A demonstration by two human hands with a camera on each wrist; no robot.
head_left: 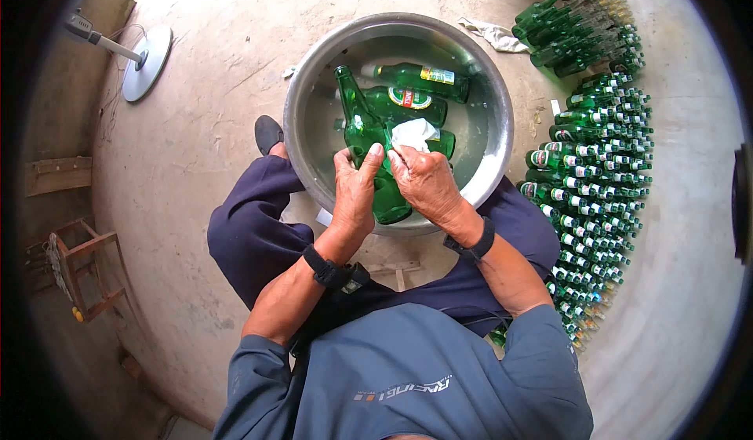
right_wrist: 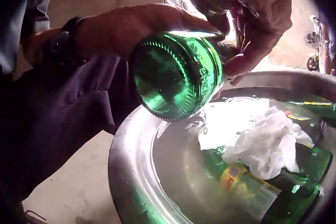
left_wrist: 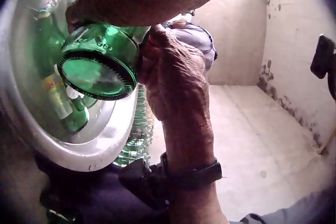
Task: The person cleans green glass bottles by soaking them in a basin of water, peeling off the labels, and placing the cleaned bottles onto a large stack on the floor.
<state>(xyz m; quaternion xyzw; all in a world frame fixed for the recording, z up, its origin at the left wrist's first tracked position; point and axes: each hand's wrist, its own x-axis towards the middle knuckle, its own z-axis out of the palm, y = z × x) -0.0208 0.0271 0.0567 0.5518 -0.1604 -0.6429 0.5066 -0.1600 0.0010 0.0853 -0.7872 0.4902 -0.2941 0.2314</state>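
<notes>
My left hand (head_left: 354, 189) grips a green glass beer bottle (head_left: 362, 122) over the basin, its neck pointing away from me and its base toward me. With bent fingers, my right hand (head_left: 430, 180) holds the same bottle at its side; what lies under those fingertips is hidden. The round, ridged base (right_wrist: 160, 77) of the bottle faces the right wrist camera. Just beyond my right hand, a crumpled white cloth (head_left: 414, 133) lies on bottles in the basin. Those include a bottle with a red and white label (head_left: 408, 100) and one with a yellow label (head_left: 435, 76).
A wide metal basin (head_left: 302, 134) with water stands between my knees. Rows of green bottles (head_left: 588, 165) line the floor on the right. A cloth (head_left: 496, 34) lies on the floor beyond the basin. At left are a fan stand (head_left: 147, 63) and a wooden stool (head_left: 92, 271).
</notes>
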